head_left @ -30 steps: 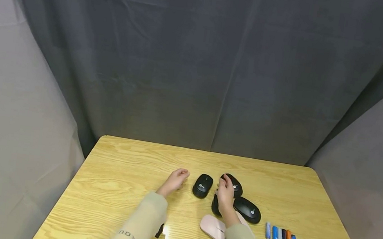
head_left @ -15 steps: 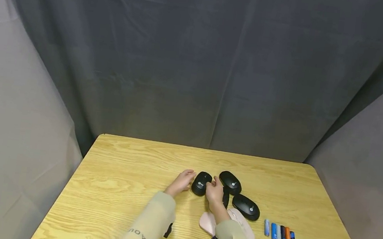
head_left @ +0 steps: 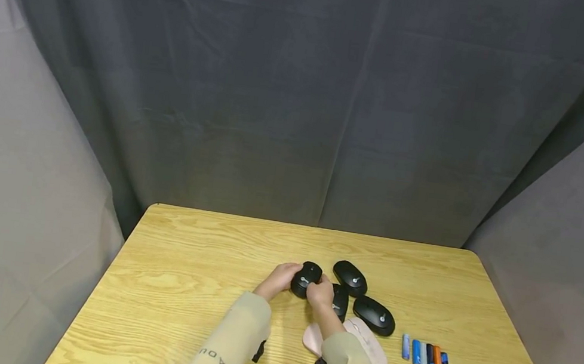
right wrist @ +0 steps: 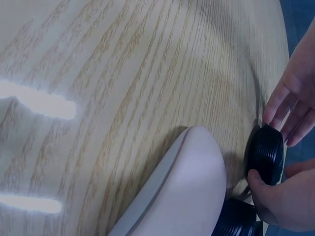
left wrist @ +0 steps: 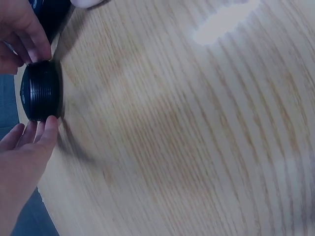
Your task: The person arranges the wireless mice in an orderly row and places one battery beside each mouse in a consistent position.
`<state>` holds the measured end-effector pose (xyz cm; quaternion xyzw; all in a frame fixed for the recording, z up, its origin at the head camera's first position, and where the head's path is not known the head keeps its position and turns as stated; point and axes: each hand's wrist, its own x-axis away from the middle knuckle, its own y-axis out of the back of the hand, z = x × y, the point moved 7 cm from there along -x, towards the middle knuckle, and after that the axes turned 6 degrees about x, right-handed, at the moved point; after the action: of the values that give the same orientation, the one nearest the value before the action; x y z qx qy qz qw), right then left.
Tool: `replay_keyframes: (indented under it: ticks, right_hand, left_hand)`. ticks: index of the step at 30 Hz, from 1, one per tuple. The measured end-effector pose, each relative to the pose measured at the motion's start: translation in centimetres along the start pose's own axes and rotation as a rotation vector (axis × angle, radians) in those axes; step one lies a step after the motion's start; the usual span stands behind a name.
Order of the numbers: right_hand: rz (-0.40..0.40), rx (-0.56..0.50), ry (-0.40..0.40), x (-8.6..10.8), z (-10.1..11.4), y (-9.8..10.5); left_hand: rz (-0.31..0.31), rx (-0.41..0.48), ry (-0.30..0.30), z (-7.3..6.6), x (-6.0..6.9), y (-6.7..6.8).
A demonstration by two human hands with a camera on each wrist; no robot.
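A black computer mouse (head_left: 307,274) lies between the two hands on the wooden table. My left hand (head_left: 279,279) touches its left side with nearly straight fingers. From the opposite side my right hand (head_left: 320,294) pinches the mouse, its thumb on the near edge and other fingers behind, as the right wrist view shows. Ridged sides of this mouse (left wrist: 43,91) appear in the left wrist view. Right beside the right hand sits a second black mouse (head_left: 341,302), partly covered by that hand.
Two more black mice (head_left: 350,277) lie to the right. A pink mouse (head_left: 367,342) sits beside the right forearm, with another pink mouse (head_left: 312,338) partly hidden behind the arm. Several batteries (head_left: 431,356) stand in a row farther right. A grey curtain (head_left: 253,141) hangs behind the table (head_left: 179,265).
My right hand has moved left from over the black mice to the leftmost mouse. The left hand has come in from the left and now touches it too.
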<state>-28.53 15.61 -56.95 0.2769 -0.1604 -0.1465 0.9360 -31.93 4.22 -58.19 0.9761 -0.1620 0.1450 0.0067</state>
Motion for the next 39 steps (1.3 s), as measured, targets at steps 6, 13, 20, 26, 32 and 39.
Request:
replay_keyframes:
  ticks: [6, 13, 20, 26, 32, 39]
  right_hand:
    - [0.024, -0.001, -0.005, 0.0, 0.0, -0.3]
    - [0.086, -0.088, -0.037, -1.1, -1.2, -1.9]
    - [0.154, -0.255, -0.004, -2.7, -2.6, -4.1]
    - [0.257, -0.328, -0.09, 0.1, 0.0, -3.7]
    - [0.371, -0.42, -0.092, 0.8, 0.9, -4.9]
    - [0.468, -0.49, -0.066, 1.3, 1.3, -6.1]
  left_hand:
    - [0.011, 0.015, 0.013, -1.0, 1.2, 0.0]
    - [0.007, 0.042, -0.068, 5.2, -4.7, 2.3]
    - [0.005, 0.014, 0.041, 3.2, -2.2, 3.1]
    - [0.036, -0.006, 0.018, 1.4, 0.6, 4.3]
    - [-0.017, 0.028, 0.052, 1.2, 1.6, 5.9]
    - [-0.024, 0.113, 0.063, 0.1, 3.3, 6.8]
